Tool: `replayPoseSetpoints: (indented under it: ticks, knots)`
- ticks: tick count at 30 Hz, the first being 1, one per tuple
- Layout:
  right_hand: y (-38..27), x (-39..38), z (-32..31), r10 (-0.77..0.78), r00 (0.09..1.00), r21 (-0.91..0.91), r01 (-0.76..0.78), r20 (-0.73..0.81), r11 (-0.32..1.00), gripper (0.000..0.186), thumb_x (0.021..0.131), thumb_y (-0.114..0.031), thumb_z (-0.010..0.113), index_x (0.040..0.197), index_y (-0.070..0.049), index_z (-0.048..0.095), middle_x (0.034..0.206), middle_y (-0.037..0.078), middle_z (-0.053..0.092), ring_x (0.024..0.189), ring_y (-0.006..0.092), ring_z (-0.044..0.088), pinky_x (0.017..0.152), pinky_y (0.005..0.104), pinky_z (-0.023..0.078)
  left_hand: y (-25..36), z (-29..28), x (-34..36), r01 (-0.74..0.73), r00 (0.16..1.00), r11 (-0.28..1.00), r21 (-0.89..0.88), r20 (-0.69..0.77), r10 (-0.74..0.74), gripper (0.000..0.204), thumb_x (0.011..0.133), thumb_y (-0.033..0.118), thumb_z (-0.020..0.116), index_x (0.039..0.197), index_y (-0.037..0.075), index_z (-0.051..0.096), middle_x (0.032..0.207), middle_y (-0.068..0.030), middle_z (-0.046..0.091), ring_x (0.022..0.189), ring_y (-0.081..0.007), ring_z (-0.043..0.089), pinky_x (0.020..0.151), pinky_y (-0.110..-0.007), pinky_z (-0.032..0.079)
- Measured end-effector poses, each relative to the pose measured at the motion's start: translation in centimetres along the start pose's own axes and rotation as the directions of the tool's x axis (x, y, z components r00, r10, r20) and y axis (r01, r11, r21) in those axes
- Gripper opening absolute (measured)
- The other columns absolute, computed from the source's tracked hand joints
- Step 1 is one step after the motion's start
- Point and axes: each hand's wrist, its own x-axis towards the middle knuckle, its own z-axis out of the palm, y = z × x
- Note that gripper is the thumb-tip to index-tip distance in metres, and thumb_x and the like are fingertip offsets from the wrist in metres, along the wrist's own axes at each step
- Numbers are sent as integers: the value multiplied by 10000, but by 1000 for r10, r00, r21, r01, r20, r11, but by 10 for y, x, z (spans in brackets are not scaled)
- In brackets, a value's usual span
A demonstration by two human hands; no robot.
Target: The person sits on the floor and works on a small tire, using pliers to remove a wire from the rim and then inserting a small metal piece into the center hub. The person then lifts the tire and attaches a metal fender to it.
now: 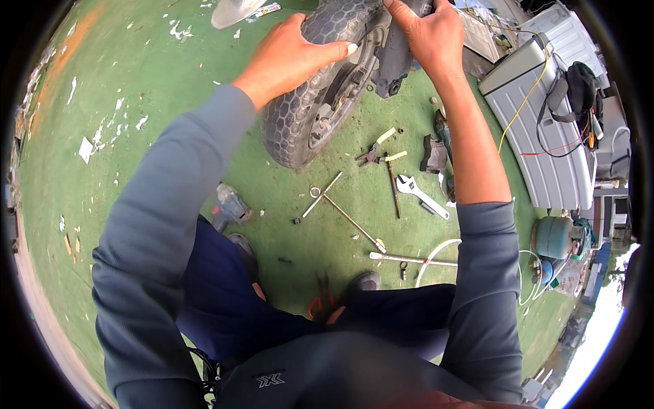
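A small wheel with a honeycomb-tread tyre [283,129] stands tilted at the top middle. My left hand [286,60] is closed over the tyre, its thumb across the tread toward the rim and its fingers partly hidden behind. A long dark grey part [394,65] lies alongside the wheel's right face. My right hand [434,37] grips the upper end of this part, thumb on the near side; the other fingers are mostly hidden. Below the wheel lie yellow-handled pliers [373,148], a T-shaped wrench [351,219] and an adjustable wrench [421,195].
A power tool [231,206] rests by my left foot. Near my right foot are a long metal bar [409,258] and a white hose [436,255]. A ridged grey case [545,129] with cables stands at right, with a teal gas cylinder [552,237] beyond. Paper scraps litter the green floor [163,82].
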Motion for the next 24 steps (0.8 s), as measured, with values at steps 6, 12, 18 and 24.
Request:
replayPoseSetpoints:
  ticks: [6, 12, 18, 24]
  knots:
    - [38, -17, -32, 41, 999, -30, -41, -9, 999, 481, 793, -272, 802, 1147, 24, 667, 1013, 226, 740, 963, 341, 723, 874, 427, 544, 10, -9, -2, -8, 1000, 997, 72, -19, 9, 1044, 779, 613, 795, 1427, -127, 446, 1372, -271, 577, 1287, -324, 562, 1097, -384, 419]
    - [76, -37, -49, 119, 993, -64, -119, -9, 991, 511, 803, -318, 801, 1133, 46, 661, 984, 225, 736, 933, 332, 724, 846, 422, 551, 0, -11, -8, 17, 1000, 995, 94, -8, -16, 942, 817, 607, 764, 1397, -88, 503, 1335, -242, 601, 1240, -301, 573, 1058, -362, 427]
    - [105, -47, -49, 122, 990, -12, -122, 68, 992, 495, 840, -372, 787, 1105, 31, 678, 977, 218, 734, 916, 324, 721, 834, 413, 551, -4, -13, 1, 43, 999, 994, 103, 2, -43, 845, 855, 600, 732, 1367, -50, 561, 1299, -213, 624, 1193, -279, 585, 1020, -340, 435]
    - [314, -136, -51, 430, 812, -446, -239, 395, 862, 376, 885, -353, 729, 1087, -36, 734, 984, 178, 753, 940, 323, 725, 862, 413, 555, -15, -43, -2, 111, 994, 966, 236, -13, -111, 755, 893, 593, 701, 1337, -12, 618, 1263, -184, 648, 1146, -256, 596, 981, -319, 443]
